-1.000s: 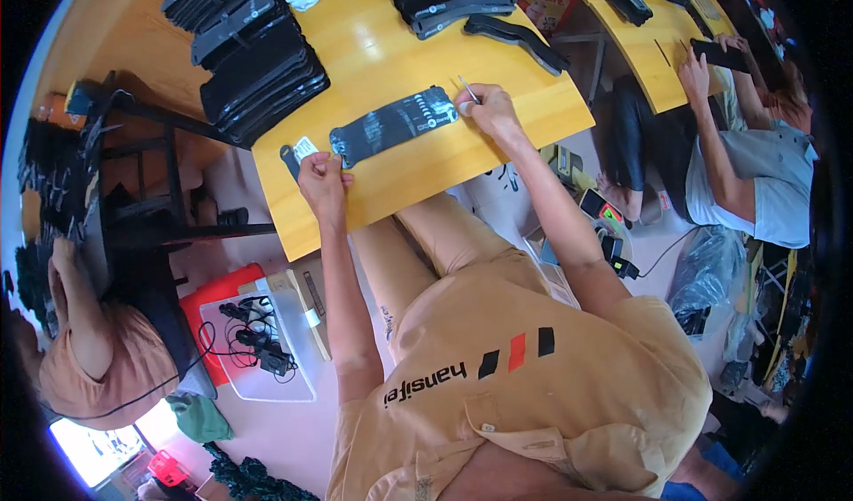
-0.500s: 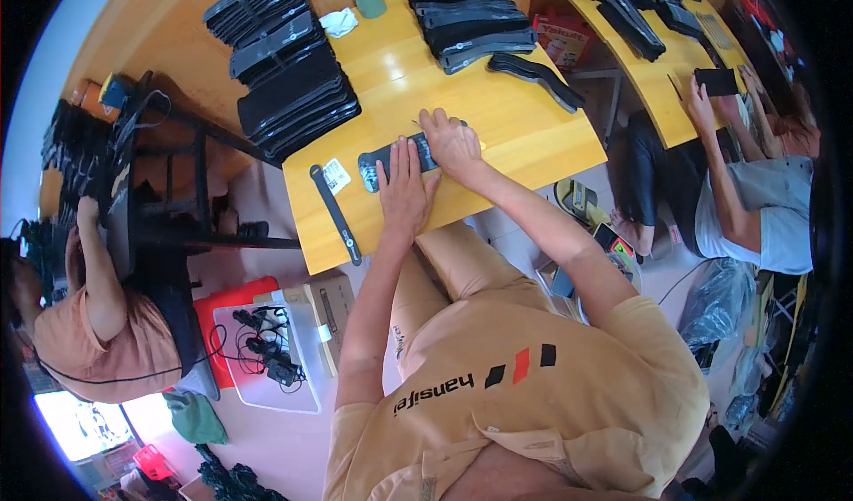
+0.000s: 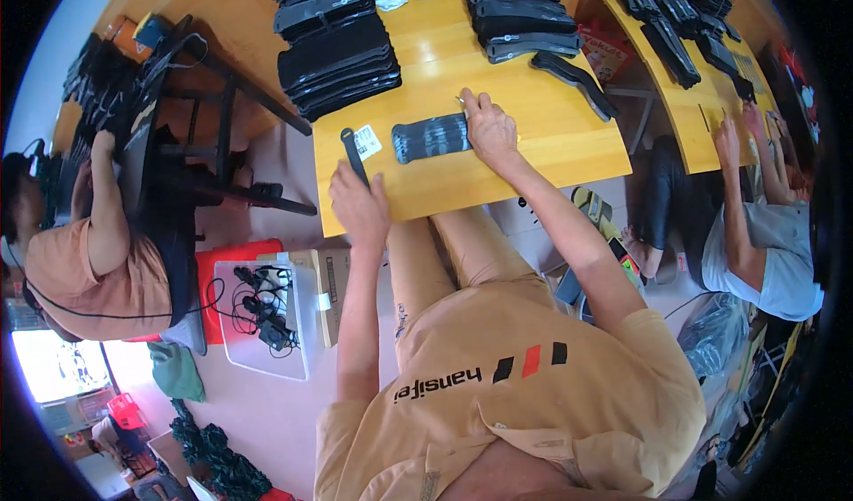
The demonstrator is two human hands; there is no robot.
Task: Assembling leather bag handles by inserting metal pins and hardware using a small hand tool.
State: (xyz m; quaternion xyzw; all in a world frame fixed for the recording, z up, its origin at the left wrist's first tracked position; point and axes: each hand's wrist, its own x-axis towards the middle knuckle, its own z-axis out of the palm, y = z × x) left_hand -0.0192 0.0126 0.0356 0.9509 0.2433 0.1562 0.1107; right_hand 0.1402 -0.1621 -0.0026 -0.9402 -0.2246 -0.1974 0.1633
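Well now, two bare hands are working apart over the pale yellow wooden bench (image 3: pixel 569 159). At the centre, a flat black rectangular panel with pale streaks (image 3: pixel 429 139) is lying flat, and the right hand (image 3: pixel 491 131) is resting at its right end, seemingly clasping a slim silver metal tool (image 3: pixel 460 99), only a glint of it showing past the fingertips. Over on the left, the left hand (image 3: pixel 360 203) is reaching the near end of a narrow black strap with a looped end (image 3: pixel 353 153); whether the fingers are gripping it, I cannot tell. A white printed card (image 3: pixel 366 142) is lying just beside that strap.

So how far along are we? By my reading, midway through one piece: the panel is lying loose, apart from both piles, with the strap not joined to it. Far left, a tall stack of black flat pieces (image 3: pixel 342 70) is waiting; far right, a pile of long black and grey pieces (image 3: pixel 524 17) is sitting. Which is finished, nothing is showing.
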